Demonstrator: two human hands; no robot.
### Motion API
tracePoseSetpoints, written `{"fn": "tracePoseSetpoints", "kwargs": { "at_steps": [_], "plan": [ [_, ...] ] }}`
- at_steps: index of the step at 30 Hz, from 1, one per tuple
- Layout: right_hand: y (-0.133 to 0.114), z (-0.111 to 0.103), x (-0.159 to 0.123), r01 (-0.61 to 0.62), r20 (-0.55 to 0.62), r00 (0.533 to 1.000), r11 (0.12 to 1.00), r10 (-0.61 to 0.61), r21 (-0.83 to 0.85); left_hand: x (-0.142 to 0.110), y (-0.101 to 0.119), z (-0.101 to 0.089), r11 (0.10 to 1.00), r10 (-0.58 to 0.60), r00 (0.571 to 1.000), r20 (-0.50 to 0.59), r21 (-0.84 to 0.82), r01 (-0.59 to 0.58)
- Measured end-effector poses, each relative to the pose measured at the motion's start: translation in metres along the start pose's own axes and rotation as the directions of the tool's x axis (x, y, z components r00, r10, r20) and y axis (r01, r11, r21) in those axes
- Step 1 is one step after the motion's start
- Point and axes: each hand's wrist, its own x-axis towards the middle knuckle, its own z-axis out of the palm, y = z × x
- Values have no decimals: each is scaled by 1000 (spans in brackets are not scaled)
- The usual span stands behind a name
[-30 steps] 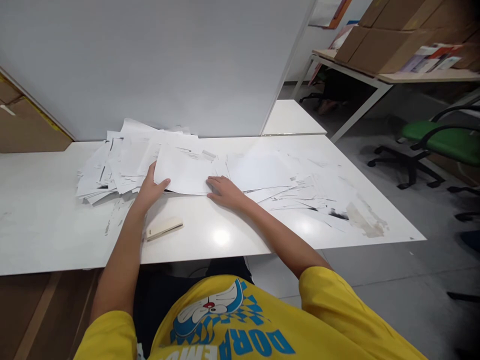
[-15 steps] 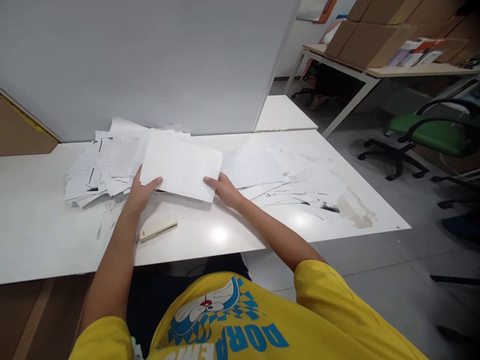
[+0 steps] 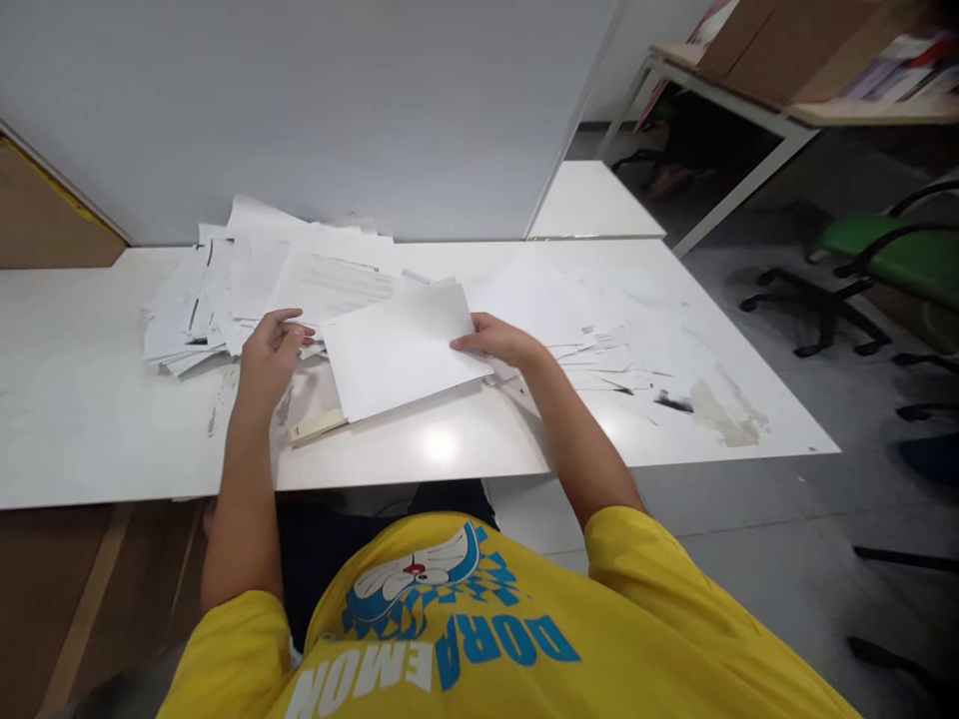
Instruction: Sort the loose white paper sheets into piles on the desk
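Observation:
My right hand [image 3: 498, 340] pinches the right edge of a white stack of paper [image 3: 405, 345], thumb on top. The stack is held tilted above the white table. Just off its left edge is my left hand [image 3: 274, 350], with fingers loosely bent, apart and holding nothing. A cream-coloured stapler [image 3: 316, 427] lies on the table below the stack, its right end hidden by the paper. Behind my left hand spreads a messy pile of printed sheets [image 3: 244, 280]. More loose sheets [image 3: 539, 310] lie to the right, beyond my right hand.
A grey panel [image 3: 315, 110] stands along the back of the white table [image 3: 90, 399]. Brown board [image 3: 52, 215] leans at the left. To the right are a green office chair [image 3: 884, 250] and another table with cardboard boxes [image 3: 794, 50].
My left hand has let go of the paper's left side. With my right hand, the stack has moved right and turned, now partly covering the stapler. The view has shifted slightly.

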Motion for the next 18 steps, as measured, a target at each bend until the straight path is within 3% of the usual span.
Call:
{"fn": "tracePoseSetpoints", "kwargs": {
  "at_steps": [2,6,8,12,18],
  "plan": [
    [0,-9,-3,-33,55,998,997,37,-72,-25,5,7,970,35,999,-23,241,-29],
    [0,-18,-5,-101,115,986,978,123,-183,-60,4,26,861,64,990,129,494,-120],
    [-2,-19,-7,-117,127,981,968,148,-220,-65,-2,32,842,71,985,160,519,-145],
    [-5,-21,-11,-112,158,975,957,158,-266,-65,-10,35,837,101,989,105,528,-142],
    [-2,-17,-10,-85,228,962,958,151,-274,-63,-12,33,862,52,989,139,494,-115]
  ]
}}
